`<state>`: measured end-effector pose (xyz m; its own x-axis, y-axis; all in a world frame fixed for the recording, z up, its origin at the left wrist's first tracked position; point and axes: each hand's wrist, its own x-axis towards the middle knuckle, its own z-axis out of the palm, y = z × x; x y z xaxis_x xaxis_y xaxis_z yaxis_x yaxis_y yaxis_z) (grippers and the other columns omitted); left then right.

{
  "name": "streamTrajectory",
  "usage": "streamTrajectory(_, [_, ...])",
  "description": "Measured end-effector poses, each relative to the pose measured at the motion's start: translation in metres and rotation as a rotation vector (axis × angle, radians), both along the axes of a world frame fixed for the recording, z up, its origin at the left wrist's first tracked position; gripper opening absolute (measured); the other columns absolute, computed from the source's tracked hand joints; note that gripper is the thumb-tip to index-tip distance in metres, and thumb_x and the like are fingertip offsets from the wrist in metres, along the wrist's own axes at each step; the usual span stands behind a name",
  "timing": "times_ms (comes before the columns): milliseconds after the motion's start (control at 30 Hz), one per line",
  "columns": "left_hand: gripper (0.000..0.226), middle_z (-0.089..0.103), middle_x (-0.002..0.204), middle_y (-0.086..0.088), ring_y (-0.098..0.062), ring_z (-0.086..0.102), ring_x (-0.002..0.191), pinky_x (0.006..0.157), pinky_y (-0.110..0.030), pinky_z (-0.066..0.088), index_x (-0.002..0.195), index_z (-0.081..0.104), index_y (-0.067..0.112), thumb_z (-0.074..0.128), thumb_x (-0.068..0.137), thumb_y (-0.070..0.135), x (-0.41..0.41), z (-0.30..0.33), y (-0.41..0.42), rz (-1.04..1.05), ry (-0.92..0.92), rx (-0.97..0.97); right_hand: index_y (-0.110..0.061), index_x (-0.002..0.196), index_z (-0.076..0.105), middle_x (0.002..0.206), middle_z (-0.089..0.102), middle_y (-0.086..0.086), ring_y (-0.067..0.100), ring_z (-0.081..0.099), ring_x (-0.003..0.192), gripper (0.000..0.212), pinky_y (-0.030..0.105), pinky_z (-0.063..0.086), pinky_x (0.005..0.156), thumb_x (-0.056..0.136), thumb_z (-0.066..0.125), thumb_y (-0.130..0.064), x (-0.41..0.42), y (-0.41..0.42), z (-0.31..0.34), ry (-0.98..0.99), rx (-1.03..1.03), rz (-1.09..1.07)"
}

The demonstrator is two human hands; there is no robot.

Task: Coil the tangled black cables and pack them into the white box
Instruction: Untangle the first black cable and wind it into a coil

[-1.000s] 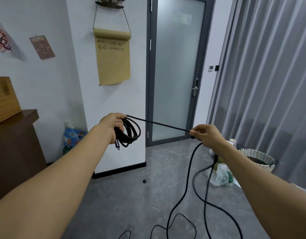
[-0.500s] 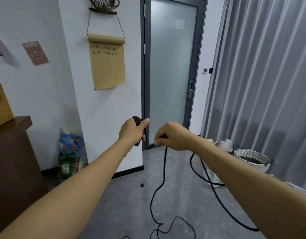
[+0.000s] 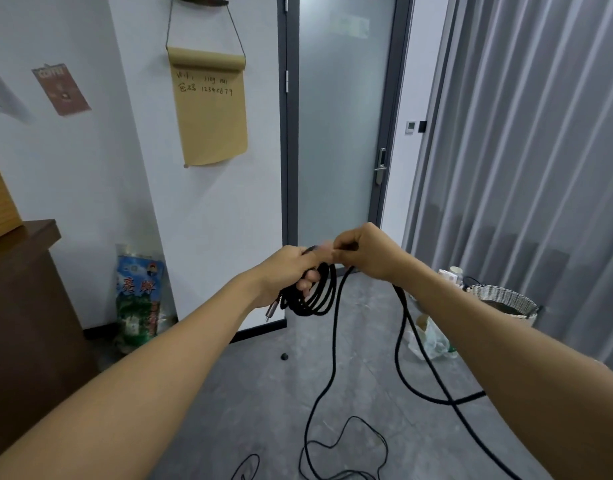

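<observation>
My left hand point(image 3: 291, 271) grips a bundle of black cable loops point(image 3: 315, 296) held out in front of me, with a metal plug point(image 3: 272, 311) hanging from its lower left. Touching it from the right, my right hand point(image 3: 364, 252) pinches the cable at the top of the coil. From the hands the loose black cable point(image 3: 329, 375) drops to the grey floor and lies there in tangled curves. A second strand point(image 3: 407, 355) runs down under my right forearm. No white box is in view.
A frosted glass door point(image 3: 339, 133) stands straight ahead, grey curtains point(image 3: 526, 168) to its right. A woven basket point(image 3: 502, 303) and a plastic bag point(image 3: 433, 341) sit on the floor at right. A brown cabinet point(image 3: 24, 306) and a printed bag point(image 3: 137, 296) stand at left.
My right hand came in from the far right to meet my left hand, laying another loop of cable on the coil. The taut stretch between the hands is gone.
</observation>
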<state>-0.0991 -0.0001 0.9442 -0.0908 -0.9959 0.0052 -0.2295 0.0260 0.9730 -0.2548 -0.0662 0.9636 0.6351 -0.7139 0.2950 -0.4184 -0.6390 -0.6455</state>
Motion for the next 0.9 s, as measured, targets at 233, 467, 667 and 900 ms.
streamTrajectory(233, [0.033,0.032,0.046,0.009,-0.007,0.027,0.038,0.041,-0.017,0.028,0.065,0.043,0.016,0.065,0.088,0.024,0.022,0.005,-0.003,0.196,-0.072,-0.044,-0.02,0.065,0.058,0.061,0.053,-0.005,0.014,0.047,0.059,0.022,0.023,0.038,0.057,0.085,0.067,-0.025,-0.031,-0.028,-0.018,0.363,-0.147,-0.103])
streamTrajectory(467, [0.033,0.035,0.049,0.005,-0.008,0.03,0.039,0.041,-0.019,0.032,0.065,0.045,0.017,0.068,0.086,0.029,0.048,0.008,-0.012,0.526,0.129,-0.025,-0.017,0.062,0.053,0.058,0.048,-0.003,0.014,0.04,0.054,0.034,0.025,0.036,0.057,0.084,0.065,-0.039,-0.048,-0.04,-0.037,0.422,-0.172,-0.147])
streamTrajectory(667, [0.036,0.042,0.057,-0.001,-0.018,0.037,0.049,0.054,-0.026,0.037,0.066,0.048,0.01,0.068,0.085,0.033,0.071,-0.003,-0.017,0.737,0.104,-0.004,-0.018,0.056,0.055,0.051,0.046,-0.004,0.011,0.037,0.048,0.039,0.021,0.034,0.051,0.087,0.06,-0.042,-0.061,-0.037,-0.036,0.262,-0.069,-0.204])
streamTrajectory(900, [0.033,0.036,0.048,0.005,-0.01,0.03,0.039,0.043,-0.021,0.031,0.066,0.046,0.015,0.065,0.088,0.029,0.042,0.003,-0.021,0.564,0.232,0.01,-0.013,0.081,0.057,0.078,0.058,0.002,0.019,0.053,0.073,0.019,0.026,0.041,0.066,0.094,0.053,-0.026,-0.041,-0.04,-0.045,0.471,-0.11,-0.154])
